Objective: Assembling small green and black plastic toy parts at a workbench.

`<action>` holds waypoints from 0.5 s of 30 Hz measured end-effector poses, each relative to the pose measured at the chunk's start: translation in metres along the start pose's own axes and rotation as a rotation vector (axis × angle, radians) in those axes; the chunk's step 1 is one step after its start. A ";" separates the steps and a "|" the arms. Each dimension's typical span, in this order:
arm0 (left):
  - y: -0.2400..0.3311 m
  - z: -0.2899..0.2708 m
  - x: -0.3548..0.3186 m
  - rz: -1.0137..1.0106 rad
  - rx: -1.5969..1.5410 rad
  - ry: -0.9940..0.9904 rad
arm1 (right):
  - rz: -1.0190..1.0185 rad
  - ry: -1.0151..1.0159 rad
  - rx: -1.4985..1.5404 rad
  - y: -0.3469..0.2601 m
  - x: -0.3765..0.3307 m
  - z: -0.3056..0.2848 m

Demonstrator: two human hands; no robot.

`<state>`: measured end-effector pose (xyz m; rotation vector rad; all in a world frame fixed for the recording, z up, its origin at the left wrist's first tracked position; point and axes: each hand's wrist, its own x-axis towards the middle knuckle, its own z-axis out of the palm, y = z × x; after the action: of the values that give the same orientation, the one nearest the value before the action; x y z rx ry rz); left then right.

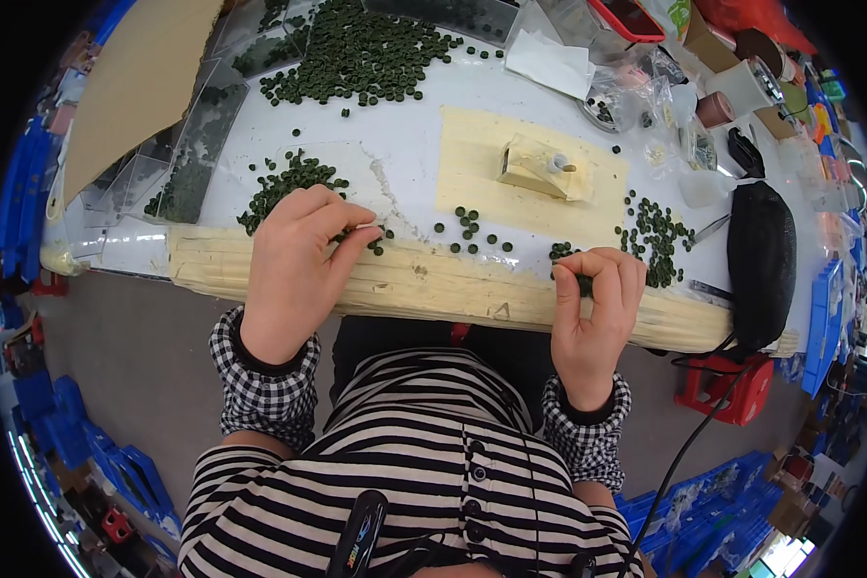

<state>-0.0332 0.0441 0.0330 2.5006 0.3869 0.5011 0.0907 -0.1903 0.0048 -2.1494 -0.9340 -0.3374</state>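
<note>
My left hand (299,265) rests on the taped front edge of the white table (405,116), fingers curled onto a small clear tray (356,178) beside a heap of small dark green discs (289,183). My right hand (597,308) is at the table's front edge with fingertips pinched on a few green discs (584,284). More loose discs (467,226) lie between the hands, and another scatter of discs (657,236) sits right of my right hand. A small cream block fixture (539,169) stands on a yellowish mat (520,183) in the middle.
A large pile of green discs (356,53) lies at the back. Clear plastic trays (197,144) line the left, next to a cardboard sheet (135,77). A black pouch (761,260) sits at the right edge, with tape rolls and bags (732,87) behind it. A red stool (732,385) and blue crates (87,433) are on the floor.
</note>
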 end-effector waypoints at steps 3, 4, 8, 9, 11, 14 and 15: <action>0.004 0.007 0.000 0.040 0.030 -0.030 | -0.014 -0.005 0.021 -0.003 0.000 0.001; 0.005 0.011 0.000 0.053 0.039 -0.024 | -0.020 -0.007 0.025 -0.004 0.000 0.002; 0.003 0.017 0.001 0.087 0.089 -0.021 | -0.002 -0.019 0.120 -0.007 -0.002 0.001; 0.003 0.016 0.002 0.096 0.097 -0.025 | 0.032 -0.027 0.189 -0.008 -0.003 0.000; 0.002 0.017 0.003 0.062 0.039 0.007 | 0.100 -0.043 0.329 -0.009 -0.004 -0.002; 0.009 0.019 0.002 -0.074 -0.307 0.053 | 0.334 -0.069 0.748 -0.014 -0.005 -0.002; 0.014 0.020 0.001 -0.135 -0.465 0.072 | 0.374 -0.091 0.830 -0.016 -0.004 -0.002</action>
<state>-0.0215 0.0241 0.0260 1.9997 0.4102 0.5552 0.0763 -0.1868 0.0126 -1.5128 -0.5502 0.2985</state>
